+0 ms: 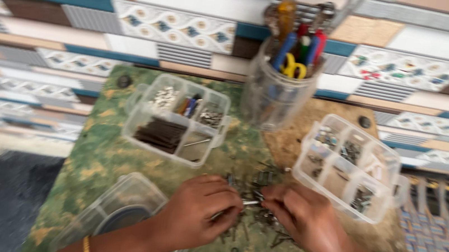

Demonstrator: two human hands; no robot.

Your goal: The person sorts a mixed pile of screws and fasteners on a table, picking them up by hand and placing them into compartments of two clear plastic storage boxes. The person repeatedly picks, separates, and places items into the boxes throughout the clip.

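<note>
Both hands meet over a loose pile of small dark screws and metal bits (259, 214) on a green mottled table top (103, 151). My left hand (201, 210) pinches a thin silvery metal piece (249, 202) with curled fingers. My right hand (301, 216) touches the other end of that piece with its fingertips. The picture is blurred, so the exact part cannot be made out.
A clear compartment box (177, 118) with small parts sits behind the hands, a second one (349, 165) at the right. A clear jar of tools and scissors (279, 87) stands at the back. A clear lid or container (119, 210) lies at front left. A tiled wall runs behind.
</note>
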